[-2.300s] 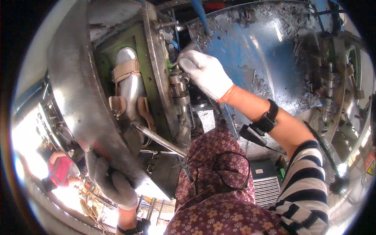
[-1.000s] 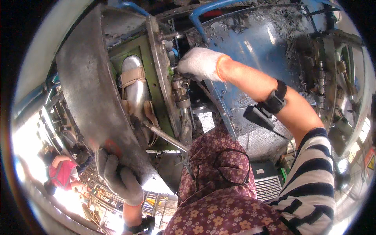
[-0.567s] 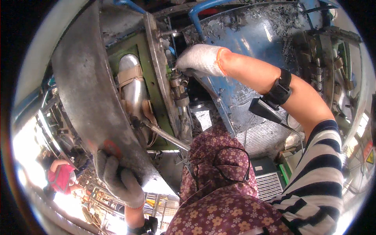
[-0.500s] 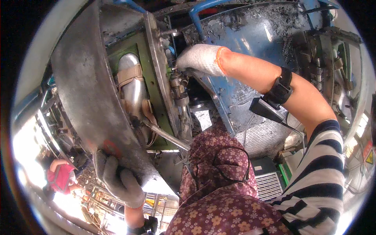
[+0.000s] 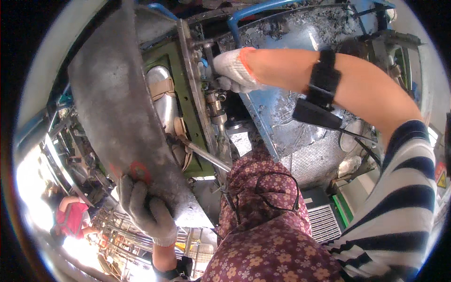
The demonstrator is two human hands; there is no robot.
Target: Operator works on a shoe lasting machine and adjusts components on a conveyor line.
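My left hand (image 5: 146, 209), in a grey glove, has its fingers curled at the lower end of a long curved dark metal panel (image 5: 112, 103). Red marks show on the panel just above those fingers. My right hand (image 5: 232, 70), in a whitish glove with an orange cuff, is closed beside an upright metal post (image 5: 191, 70); what its fingers hold is hidden. Just below it is a metal cylinder fitting (image 5: 216, 110). Between panel and post, a shiny metal foot form (image 5: 164, 110) with tan straps (image 5: 162, 88) lies in a green frame (image 5: 185, 105). A metal rod (image 5: 206, 155) slants from the form toward my apron.
A blue tray-like metal surface (image 5: 291, 61) with dark flakes lies right of the post, edged by a blue tube (image 5: 263, 6). A white vented grille (image 5: 325, 223) is at lower right. Another person (image 5: 70, 216) in red stands far left, near metal racks.
My right forearm has swung higher and nearer, and the glove's fingers now show below the wrist. The panel, foot form and left hand appear slightly further right; the left hand stays at the panel.
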